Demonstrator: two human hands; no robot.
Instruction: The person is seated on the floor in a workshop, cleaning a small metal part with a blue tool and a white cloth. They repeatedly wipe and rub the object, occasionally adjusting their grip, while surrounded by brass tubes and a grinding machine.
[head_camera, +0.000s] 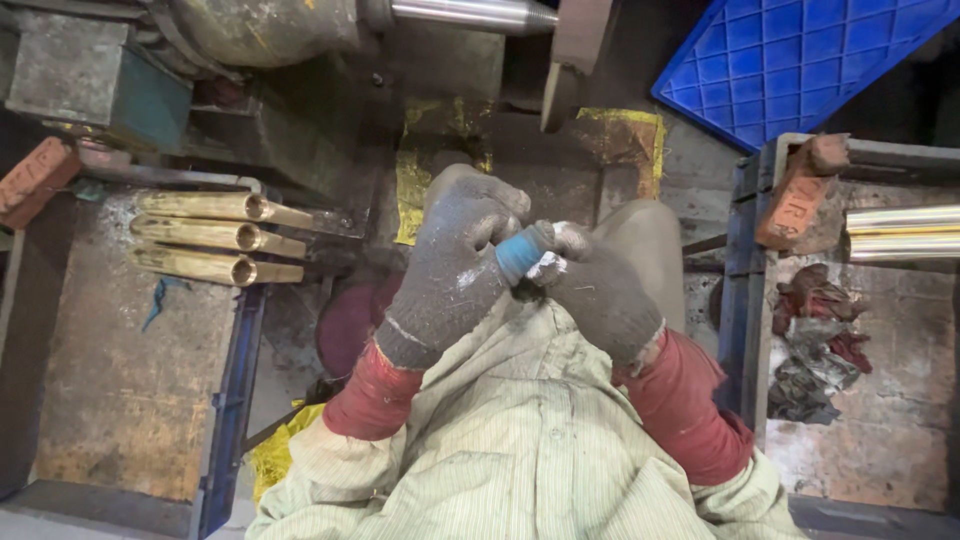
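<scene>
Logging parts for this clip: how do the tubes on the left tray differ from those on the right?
The brass tubes are dull yellow and dusty; the polished tubes are bright, mirror-like silver. Three brass tubes show open ends; two polished tubes run off the frame's edge, ends unseen. A red brick sits by the polished tubes; the brass tubes' near ends have none. Both sets lie side by side.

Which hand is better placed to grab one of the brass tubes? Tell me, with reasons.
Left, probably. The left hand is on the same side as the brass tubes lying in the left tray. The right hand sits farther off, and would have to cross the body.
</scene>
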